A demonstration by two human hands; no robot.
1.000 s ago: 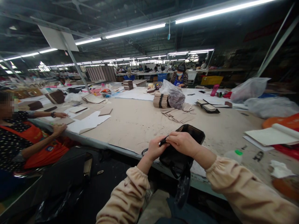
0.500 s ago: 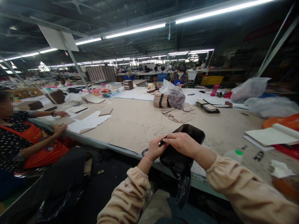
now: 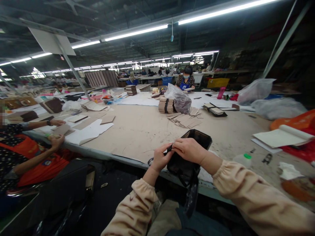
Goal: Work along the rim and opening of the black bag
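Note:
A black box-shaped bag [image 3: 183, 165] rests at the near edge of the worktable, its open side tilted up and a dark strap hanging below it. My left hand [image 3: 161, 156] is closed on the bag's left edge, thumb and fingers pinching a dark strip there. Close beside it, my right hand [image 3: 188, 149] reaches over the bag from the right, its fingertips pinched on the same edge and almost touching the left ones. What exactly lies between the fingertips is partly hidden.
Bundled brown boards [image 3: 166, 105], a clear plastic bag [image 3: 180, 98] and loose strips [image 3: 183, 120] lie across the table [image 3: 133, 131]. A green-capped bottle [image 3: 243, 160] and a notepad [image 3: 283, 136] are at right. On the left, a co-worker in an orange apron [image 3: 46, 164] handles a board.
The whole view has shifted slightly. My hands stay at the bag's edge with only small finger movements. The co-worker at left has lifted a board.

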